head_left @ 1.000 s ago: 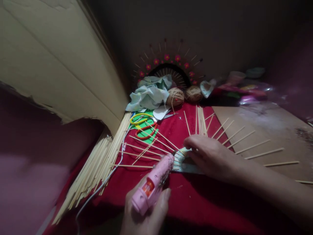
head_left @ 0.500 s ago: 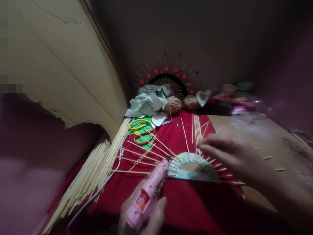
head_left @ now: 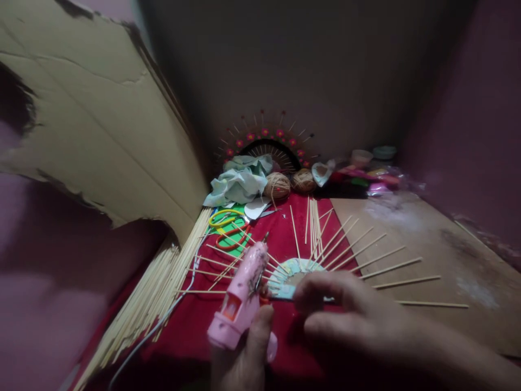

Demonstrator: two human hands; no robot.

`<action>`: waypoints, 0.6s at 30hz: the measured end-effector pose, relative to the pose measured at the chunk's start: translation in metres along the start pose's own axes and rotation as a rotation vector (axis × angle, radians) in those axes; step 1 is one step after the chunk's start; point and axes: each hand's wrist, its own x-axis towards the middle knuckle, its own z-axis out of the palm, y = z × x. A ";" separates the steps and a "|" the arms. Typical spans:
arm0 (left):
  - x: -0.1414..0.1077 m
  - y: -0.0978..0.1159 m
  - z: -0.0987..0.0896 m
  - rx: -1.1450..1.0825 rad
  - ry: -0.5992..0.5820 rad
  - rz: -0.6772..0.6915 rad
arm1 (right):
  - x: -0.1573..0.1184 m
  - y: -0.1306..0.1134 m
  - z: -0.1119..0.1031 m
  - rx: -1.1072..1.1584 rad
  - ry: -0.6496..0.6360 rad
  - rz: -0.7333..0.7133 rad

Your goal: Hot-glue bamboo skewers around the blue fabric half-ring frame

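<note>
A pink glue gun is wrapped in my left hand, its nozzle pointing up and away. To its right lies a half-ring covered in pale patterned material, with thin sticks fanning out from it on both sides. My right hand hovers over or touches the ring's lower right part and hides it. Its thumb and fingers are bent with a gap between them, and nothing shows in that gap.
Many loose sticks lie at the left beside a white cord. Scissors rest on green sheets. Behind are crumpled cloth, twine balls and a flowered arch. Cardboard lies right.
My right hand has come down and left from the upper sticks to the ring's lower edge, uncovering the right-hand sticks. The glue gun stands slightly more upright. The camera view has shifted.
</note>
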 end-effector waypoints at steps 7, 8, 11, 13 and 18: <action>-0.006 0.034 0.031 0.075 -0.180 -0.144 | -0.004 -0.001 0.039 0.112 0.248 -0.255; -0.004 0.039 0.033 0.084 -0.228 -0.071 | -0.004 0.002 0.039 0.141 0.274 -0.275; 0.011 0.054 0.032 0.047 -0.429 0.110 | -0.005 0.006 0.025 0.301 0.338 -0.212; 0.032 0.061 0.028 0.129 -0.628 0.208 | -0.006 0.007 0.004 0.373 0.461 -0.113; 0.097 0.066 0.042 0.564 -0.490 0.399 | 0.003 0.007 -0.054 0.372 0.667 -0.293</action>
